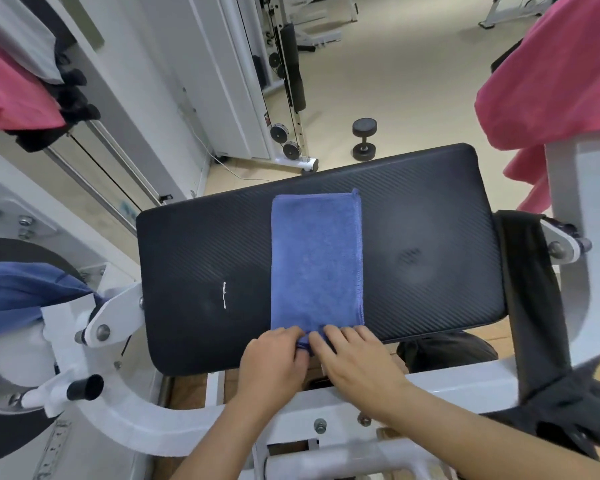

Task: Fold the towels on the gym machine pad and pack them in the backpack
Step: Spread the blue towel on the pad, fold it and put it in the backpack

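A blue towel [316,261], folded into a long narrow strip, lies across the black gym machine pad [430,244]. Its near end reaches the pad's front edge. My left hand [272,362] pinches that near edge of the towel at its left corner. My right hand [355,358] grips the same edge just to the right, fingers curled over the cloth. A pink towel [555,81] hangs over the machine frame at the upper right. Another pink towel [11,95] lies at the upper left, and a blue cloth [18,296] sits at the left. A black bag [548,393] hangs at the right.
The white machine frame [568,174] curves around the pad on both sides and below it. A black dumbbell [363,138] lies on the beige floor beyond the pad. A cable machine [288,98] with pulleys stands further back.
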